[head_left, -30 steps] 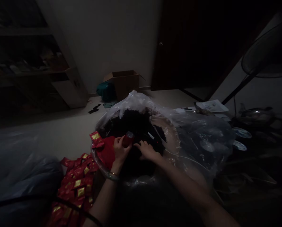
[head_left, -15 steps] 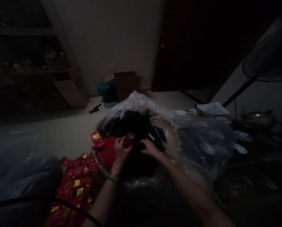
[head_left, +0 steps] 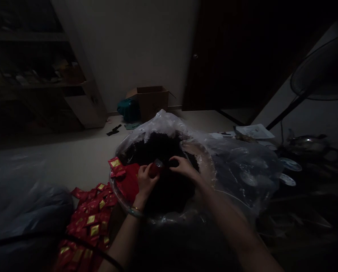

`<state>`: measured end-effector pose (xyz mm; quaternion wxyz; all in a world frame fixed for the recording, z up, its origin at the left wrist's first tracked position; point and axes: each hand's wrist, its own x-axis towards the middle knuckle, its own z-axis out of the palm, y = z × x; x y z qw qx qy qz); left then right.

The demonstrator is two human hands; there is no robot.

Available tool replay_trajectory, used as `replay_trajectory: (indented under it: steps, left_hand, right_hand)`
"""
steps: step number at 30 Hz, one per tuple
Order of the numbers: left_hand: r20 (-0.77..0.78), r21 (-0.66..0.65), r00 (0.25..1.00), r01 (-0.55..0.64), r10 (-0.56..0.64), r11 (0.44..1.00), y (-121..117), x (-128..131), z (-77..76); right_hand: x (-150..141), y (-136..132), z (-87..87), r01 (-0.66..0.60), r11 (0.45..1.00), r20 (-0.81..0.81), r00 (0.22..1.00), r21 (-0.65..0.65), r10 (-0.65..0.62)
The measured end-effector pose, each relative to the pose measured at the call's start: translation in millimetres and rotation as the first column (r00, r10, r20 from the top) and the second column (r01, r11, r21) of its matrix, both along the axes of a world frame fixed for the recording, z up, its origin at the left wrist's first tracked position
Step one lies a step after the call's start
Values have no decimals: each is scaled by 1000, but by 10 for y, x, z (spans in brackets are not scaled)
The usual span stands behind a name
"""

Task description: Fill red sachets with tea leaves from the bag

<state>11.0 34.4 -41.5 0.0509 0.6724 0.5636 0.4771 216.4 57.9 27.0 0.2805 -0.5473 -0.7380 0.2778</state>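
My left hand grips a small red canister with a shiny top above a heap of dark loose tea leaves. The heap lies in a large clear plastic bag lining a round transparent basin. My right hand rests on the leaves with curled fingers, close to the canister; whatever lies under its fingertips is too dark to make out. A red pouch lies against the basin's near rim beside my left hand. Many red sachets with gold labels spread across the floor at lower left.
A cardboard box and a teal cloth bundle stand by the wall. A shelf unit is at left, with a standing fan at right. Papers, a metal kettle and saucers lie right of the basin.
My right hand has moved up and left, closer to the canister, and now hides the small dark device with a white mark. My left hand still holds the canister.
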Motion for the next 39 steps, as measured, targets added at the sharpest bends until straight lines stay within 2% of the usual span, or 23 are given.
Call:
replay_trajectory:
  steps: [4, 8, 13, 19, 24, 26, 31, 35, 39]
  left_hand:
    - [-7, 2, 1000, 27, -27, 1000, 14, 13, -16]
    - [-5, 8, 1000, 27, -27, 1000, 21, 23, -22]
    - [10, 13, 1000, 15, -15, 1000, 31, 22, -44]
    - [24, -11, 999, 23, -23, 1000, 34, 12, -68]
    - [-1, -2, 1000, 20, -20, 1000, 34, 15, -78]
    - [-8, 6, 1000, 6, -6, 1000, 37, 18, -83]
    - [-29, 30, 999, -18, 19, 999, 43, 31, -76]
    - [-71, 32, 997, -15, 17, 999, 45, 26, -77]
    - [-114, 13, 993, 8, -7, 1000, 45, 8, -108]
  right_hand:
    - [-11, 59, 281, 12, 997, -190, 982, 76, 3]
    - [-193, 91, 408, 10, 992, -163, 987, 126, 10]
    - [-367, 65, 396, -51, 991, -50, 997, 121, 57]
    - [-334, -10, 411, -63, 990, -43, 997, 129, 69]
    - [-436, -9, 405, -89, 991, 122, 990, 98, 77]
    - [-505, -11, 381, -92, 987, 172, 983, 129, 69]
    - [-583, -50, 308, -79, 976, 105, 993, 202, 59]
    - [-561, -109, 289, -154, 978, 88, 986, 138, 143]
    - [-574, -162, 278, -131, 990, 233, 966, 59, 114]
